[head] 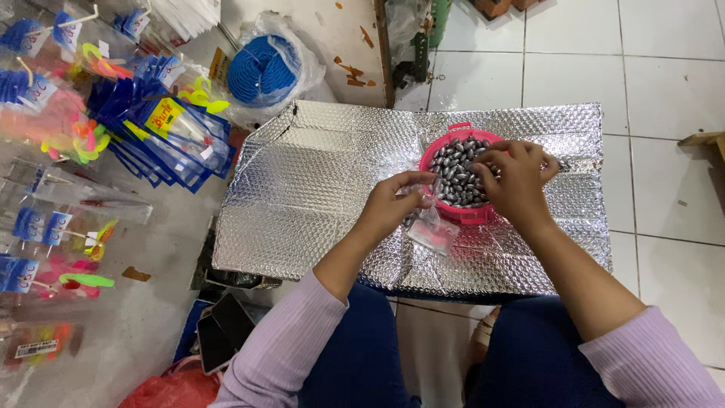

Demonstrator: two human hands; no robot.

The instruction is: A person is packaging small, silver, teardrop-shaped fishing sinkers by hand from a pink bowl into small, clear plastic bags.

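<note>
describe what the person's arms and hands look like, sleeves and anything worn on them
Both arms wear soft, finely ribbed pale lilac knit sleeves, the left sleeve and the right sleeve, pushed up so the forearms are bare. The left hand and right hand are bare, without gloves. No ring, watch or bracelet can be made out in this view.

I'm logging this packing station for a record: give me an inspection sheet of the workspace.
Surface: silver bubble-foil sheet across the person's lap.
Job's things: pink basket of grey oval weights; small clear bag.
Clutter: two dark phones, red bag on the floor.
Grippers: left hand holds the clear bag; right hand is over the weights, grip unclear.
Cables: nothing seen; blue rope coil in plastic.
Surroundings: hanging packets of coloured lures, white tiled floor.
</note>
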